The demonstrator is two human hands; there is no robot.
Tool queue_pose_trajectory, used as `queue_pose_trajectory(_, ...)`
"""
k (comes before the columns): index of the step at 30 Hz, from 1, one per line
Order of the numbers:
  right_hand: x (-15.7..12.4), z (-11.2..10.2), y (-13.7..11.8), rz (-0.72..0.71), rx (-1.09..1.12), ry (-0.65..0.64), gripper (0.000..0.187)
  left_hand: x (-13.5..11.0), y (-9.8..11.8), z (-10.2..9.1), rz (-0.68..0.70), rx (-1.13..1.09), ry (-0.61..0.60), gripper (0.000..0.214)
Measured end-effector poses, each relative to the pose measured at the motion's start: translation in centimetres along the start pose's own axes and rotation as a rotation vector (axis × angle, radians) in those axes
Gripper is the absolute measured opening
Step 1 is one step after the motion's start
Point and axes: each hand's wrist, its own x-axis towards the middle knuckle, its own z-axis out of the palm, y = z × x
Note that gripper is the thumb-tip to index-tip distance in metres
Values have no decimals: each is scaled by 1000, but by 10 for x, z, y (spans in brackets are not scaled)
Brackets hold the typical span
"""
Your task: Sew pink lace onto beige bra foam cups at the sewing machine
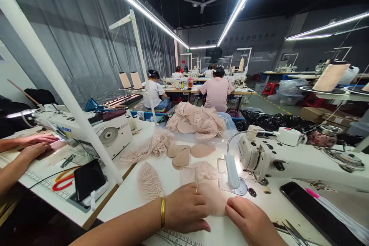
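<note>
Centre stage, with 12 o'clock pointing away from the person: a sheer beige panel (213,201) lies on the white worktable (123,209), right between the 2 hands. The left hand (184,207) comes in from 9 o'clock, fingers together and curled over the cloth; whether they grip it or only press, I cannot tell. At 3 o'clock the right hand (249,217) has thumb and fingertip clamped on the panel's edge.

Now the danger! Cloth this thin could pucker or stretch if the 2 hands pull unevenly. The folded lace piece (198,171) touches it at 12, and I can't see where 1 layer ends; a snag there could drag both askew. Out at 4 o'clock the scissors (295,233) lie with blades pointing inward, so a careless sweep of the right wrist might catch them. The sewing machine (276,157) looms at 2, its lamp (232,175) just beside the panel, easily knocked by a lifted hand.

On to the containers: at 12, a clear plastic bin (229,123) carries beige lace (198,117) heaped above its rim; a nudge might topple some. At 2, beyond the machine, a lidded jar (323,136), contents unreadable. At 1, black plastic bags (276,119), their insides hidden.
</note>
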Motion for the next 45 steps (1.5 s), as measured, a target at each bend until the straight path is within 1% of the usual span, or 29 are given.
queue_pose_trajectory(3,-3,-8,19,-46,27,-48,23,30,2,3,-15,5,-12,2)
queue_pose_trajectory(5,-5,-14,31,-70,42,-68,28,52,0,9,5,45,-51,5)
queue_pose_trajectory(7,-9,-19,43,-100,50,-66,33,69,-3,21,11,97,-71,9)
queue_pose_trajectory(9,-13,-22,50,-132,33,-41,40,77,-4,34,-12,139,-24,19)
queue_pose_trajectory(12,-18,-26,53,-114,-17,-17,46,78,-2,47,-37,138,116,25)
queue_pose_trajectory(15,-16,-32,51,-83,-41,-75,45,77,0,48,-49,113,200,23)
queue_pose_trajectory(17,-15,-35,51,-96,-44,-113,43,78,2,45,-55,117,210,22)
queue_pose_trajectory(20,-15,-36,54,-105,-37,-176,43,81,3,42,-63,131,173,20)
queue_pose_trajectory(23,-18,-34,58,-93,-47,-242,36,84,5,44,-68,166,166,18)
queue_pose_trajectory(25,-20,-32,60,-78,-57,-246,34,85,7,49,-80,175,188,19)
queue_pose_trajectory(29,-22,-29,62,-72,-52,-239,38,85,12,55,-137,130,207,21)
queue_pose_trajectory(33,-22,-29,62,-60,-52,-236,37,83,15,56,-146,89,174,20)
queue_pose_trajectory(36,-17,-31,59,-47,-63,-199,33,82,11,60,-140,85,128,21)
queue_pose_trajectory(40,-8,-34,53,-54,-102,-84,31,86,-4,63,-72,66,62,21)
queue_pose_trajectory(43,-4,-34,50,-51,-151,-11,32,93,-20,57,-26,17,-12,17)
queue_pose_trajectory(45,-4,-32,51,-40,-166,-3,36,98,-31,52,7,-8,-54,15)
